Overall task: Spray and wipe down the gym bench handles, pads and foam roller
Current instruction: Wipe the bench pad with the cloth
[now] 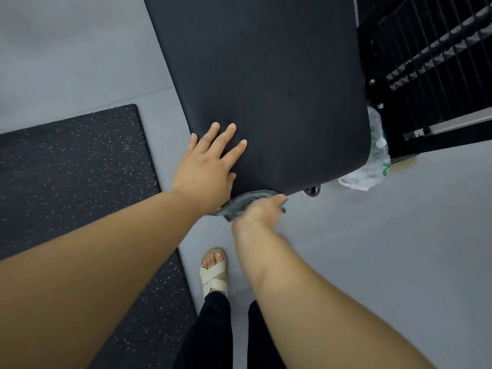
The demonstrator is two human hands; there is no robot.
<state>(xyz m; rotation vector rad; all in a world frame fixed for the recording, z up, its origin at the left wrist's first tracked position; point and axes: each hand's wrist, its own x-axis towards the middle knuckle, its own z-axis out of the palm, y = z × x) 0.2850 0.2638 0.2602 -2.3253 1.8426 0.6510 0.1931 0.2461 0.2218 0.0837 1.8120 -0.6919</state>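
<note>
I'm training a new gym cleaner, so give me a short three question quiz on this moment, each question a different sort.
1. True or false: the left hand lies flat on the bench pad.
2. Which hand grips the cloth? A: the left hand. B: the right hand.
3. Fill in: a crumpled white plastic ____ shows by the pad's right edge.
Key: 1 true; 2 B; 3 bag.
</note>
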